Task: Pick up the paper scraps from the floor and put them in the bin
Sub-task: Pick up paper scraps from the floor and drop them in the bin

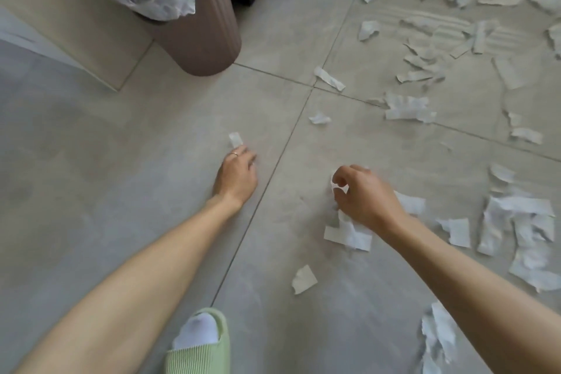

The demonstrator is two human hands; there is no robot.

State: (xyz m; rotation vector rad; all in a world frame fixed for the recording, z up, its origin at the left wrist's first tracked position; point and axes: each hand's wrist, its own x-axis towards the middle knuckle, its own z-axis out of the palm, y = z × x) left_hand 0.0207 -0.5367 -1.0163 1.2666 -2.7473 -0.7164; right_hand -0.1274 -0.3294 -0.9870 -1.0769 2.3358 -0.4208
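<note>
The left hand (236, 171) reaches with curled fingers for a small paper scrap (236, 140) at its fingertips; whether it grips yet, I cannot tell. The right hand (362, 194) pinches a torn strip (349, 232). Thin pieces could slip free before reaching the lined bin (194, 36), well apart up-left.

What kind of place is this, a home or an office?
Probably a room in a home: large grey floor tiles, a ribbed bin with a plastic liner, and the person's green slipper over a white sock.
</note>
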